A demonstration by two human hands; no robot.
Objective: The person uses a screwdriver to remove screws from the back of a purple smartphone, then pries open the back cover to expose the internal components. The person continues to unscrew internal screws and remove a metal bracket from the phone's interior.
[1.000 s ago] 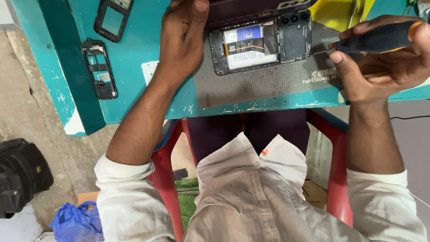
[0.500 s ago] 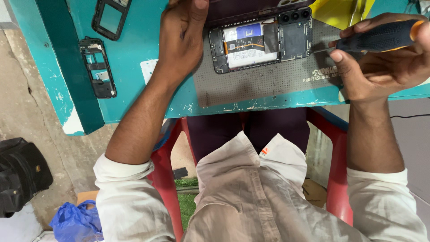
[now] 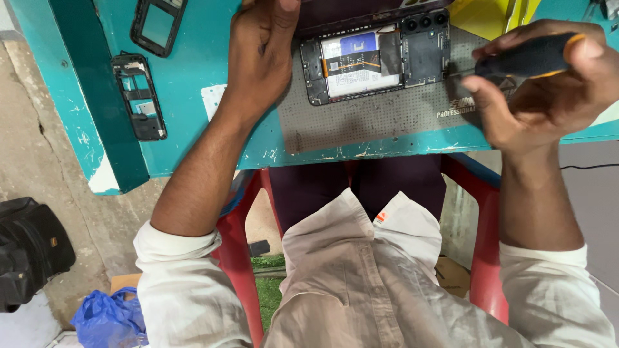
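my left hand lies palm down at the left end of the opened phone, fingers resting on its upper edge to steady it; i cannot tell whether they curl round anything. my right hand is clenched round the black, orange-trimmed screwdriver, its tip at the phone's right edge beside the camera cluster. the phone lies back-off on the grey perforated mat on the teal table, battery and boards exposed. against the views a second and half a second ago, little has shifted: both hands keep their places and the driver stays at the same edge. i judge work continues at one fastening. two bare phone frames lie well apart to the left.
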